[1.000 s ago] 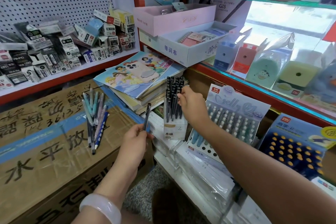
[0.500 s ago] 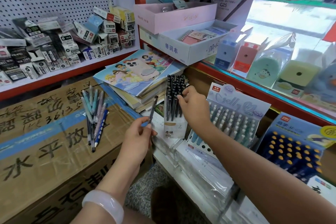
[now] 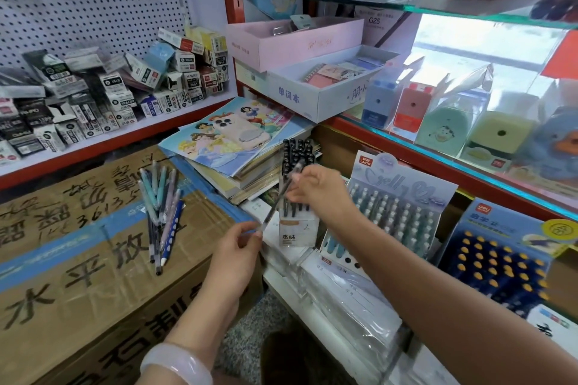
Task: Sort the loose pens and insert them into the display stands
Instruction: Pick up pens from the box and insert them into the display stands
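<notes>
A black pen (image 3: 278,200) slants in front of the black-pen display stand (image 3: 297,194). My left hand (image 3: 238,255) pinches its lower end. My right hand (image 3: 316,189) pinches its upper part, just in front of the stand's rows of black pens. A loose bundle of pens (image 3: 161,209), teal, grey and one blue, lies on the cardboard box (image 3: 78,259) at the left. To the right stand a pale-blue "Jelly" pen stand (image 3: 394,206) and a dark-blue stand (image 3: 500,259) with yellow-tipped pens.
A stack of princess notebooks (image 3: 231,137) with a phone in a pink case (image 3: 242,131) lies behind the stand. Small refill boxes (image 3: 103,94) fill the left shelf. A white tray (image 3: 322,94), a pink box (image 3: 294,40) and pencil sharpeners (image 3: 406,106) sit on the right shelf.
My left hand brought the black pen rightward toward the stand. My right hand left the stand's pens and took hold of the pen's upper part.
</notes>
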A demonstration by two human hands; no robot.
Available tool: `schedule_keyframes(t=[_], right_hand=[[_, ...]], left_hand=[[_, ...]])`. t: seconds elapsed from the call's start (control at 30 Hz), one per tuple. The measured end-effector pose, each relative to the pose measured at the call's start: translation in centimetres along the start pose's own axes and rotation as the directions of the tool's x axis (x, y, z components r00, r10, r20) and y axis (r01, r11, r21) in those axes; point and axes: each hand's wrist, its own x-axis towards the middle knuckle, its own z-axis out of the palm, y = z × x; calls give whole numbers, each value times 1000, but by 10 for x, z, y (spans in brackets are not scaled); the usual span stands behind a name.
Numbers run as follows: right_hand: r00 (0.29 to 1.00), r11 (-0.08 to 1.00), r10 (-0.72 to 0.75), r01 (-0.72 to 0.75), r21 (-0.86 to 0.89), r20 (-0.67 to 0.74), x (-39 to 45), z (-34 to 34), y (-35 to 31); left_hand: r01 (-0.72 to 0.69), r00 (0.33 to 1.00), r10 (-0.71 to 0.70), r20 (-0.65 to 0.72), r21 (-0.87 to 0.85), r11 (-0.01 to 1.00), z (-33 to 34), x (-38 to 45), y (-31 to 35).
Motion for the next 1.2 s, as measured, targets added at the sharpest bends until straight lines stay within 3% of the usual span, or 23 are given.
schedule_keyframes(t=[0.07, 0.13, 0.23, 0.3, 0.47, 0.67, 0.83, 0.93, 1.03, 1.2], right_hand=[[988, 999, -25, 19, -41, -151, 10, -15, -2], [960, 973, -134, 81, -216, -247, 16, -26, 0], [956, 850, -231, 108, -515, -180, 21, -30, 13], [964, 792, -241, 127, -597, -114, 25, -28, 21], [969, 751, -230, 121, -649, -85, 32, -21, 30], [987, 623, -164, 105, -775, 2, 37, -15, 41], [991, 587, -134, 86, -805, 8, 35, -17, 28], [973, 595, -218, 77, -800, -69, 30, -18, 15], [942, 587, -319, 108, -803, -106, 26, -6, -4], [933, 602, -356, 272, -751, 53, 28, 42, -25]], left_hand=[[25, 1000, -25, -11, 0, 1000, -2, 1, 0], [30, 1000, -30, -9, 27, 999, -3, 1, -1], [1, 1000, 1, -11, 117, 993, 0, 1, -2], [-19, 1000, 22, -13, 163, 986, 2, 1, -2], [-14, 1000, 18, -19, 212, 977, 3, 1, -2], [-4, 1000, 8, -16, 219, 976, 0, -1, -1], [70, 997, -68, -40, 30, 997, -4, -6, 8], [148, 986, -157, -58, -139, 979, -10, -6, 15], [129, 984, -144, -102, -136, 982, -23, 2, 19], [97, 960, -104, -261, -39, 995, -75, 32, 9]])
